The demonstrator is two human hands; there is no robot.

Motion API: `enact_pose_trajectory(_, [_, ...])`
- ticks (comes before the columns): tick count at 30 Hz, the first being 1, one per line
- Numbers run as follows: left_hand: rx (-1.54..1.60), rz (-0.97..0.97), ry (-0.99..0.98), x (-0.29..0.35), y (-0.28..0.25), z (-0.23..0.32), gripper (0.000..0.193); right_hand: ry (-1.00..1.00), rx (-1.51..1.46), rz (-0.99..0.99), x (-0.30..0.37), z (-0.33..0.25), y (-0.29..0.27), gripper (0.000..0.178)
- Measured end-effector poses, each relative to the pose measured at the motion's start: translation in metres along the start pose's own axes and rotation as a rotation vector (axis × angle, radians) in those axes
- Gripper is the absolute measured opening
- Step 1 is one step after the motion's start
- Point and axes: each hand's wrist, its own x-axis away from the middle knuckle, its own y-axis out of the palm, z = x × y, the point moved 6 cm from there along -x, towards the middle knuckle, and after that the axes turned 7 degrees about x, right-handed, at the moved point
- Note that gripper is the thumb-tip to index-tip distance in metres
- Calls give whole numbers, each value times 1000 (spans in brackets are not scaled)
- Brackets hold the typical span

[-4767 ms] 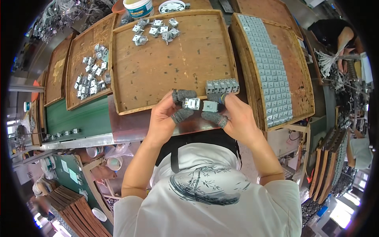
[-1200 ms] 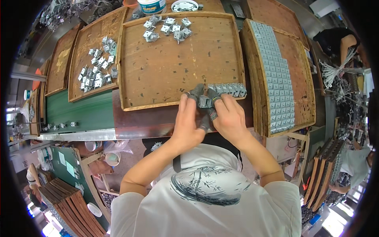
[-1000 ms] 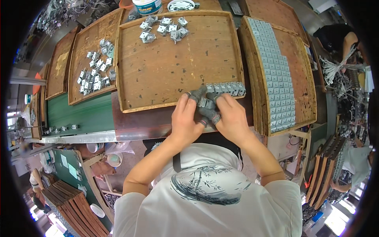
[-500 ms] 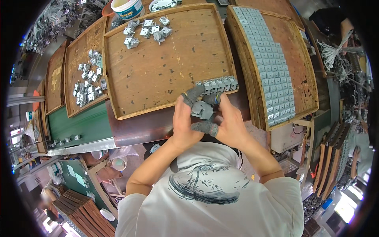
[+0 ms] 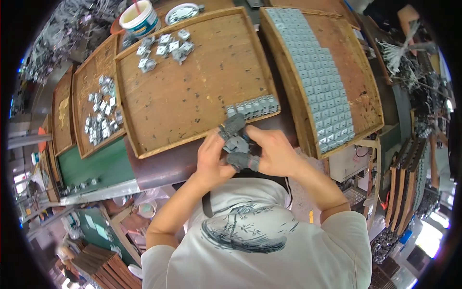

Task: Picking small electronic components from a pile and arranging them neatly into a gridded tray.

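Observation:
Between my two hands, just in front of the tray's near edge, is a small grey metal block-shaped part [image 5: 235, 145]. My left hand [image 5: 211, 155] closes on it from the left, with dark grey coverings on its thumb and a finger. From the other side my right hand [image 5: 273, 150] grips the same part, its fingers curled and partly hidden behind it. Beyond them, a tight row of similar metal parts [image 5: 253, 107] lines the near right corner of the wooden tray [image 5: 192, 91]. Several loose metal parts [image 5: 166, 47] lie at that tray's far left.
To the right, a stack of wooden trays [image 5: 294, 91] carries closely packed metal parts [image 5: 320, 72]. Another tray [image 5: 79, 113] with loose parts stands at the left, above a green bench surface [image 5: 103, 166]. A white bucket [image 5: 139, 19] and a round dish [image 5: 183, 13] sit at the back.
The part has turned between my hands, and my fingers have shifted round it. Both hands sit slightly further left in the view, and the trays appear shifted left too.

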Motion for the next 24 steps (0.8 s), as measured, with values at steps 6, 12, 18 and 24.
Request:
enact_pose_trajectory(6, [-263,77,-388,-17,-42,-57,60,344,224,528,-19,90,-138,24])
enact_pose_trajectory(12, [64,-140,-549,-16,-45,-142,50,607,394,615,-31,258,-242,31])
enact_pose_trajectory(18, [-22,-380,-587,-34,-5,-146,47,689,-18,478,-52,312,-246,30])
enact_pose_trajectory(24, [59,-232,-507,-19,-14,-135,57,843,55,337,-82,292,-239,31])
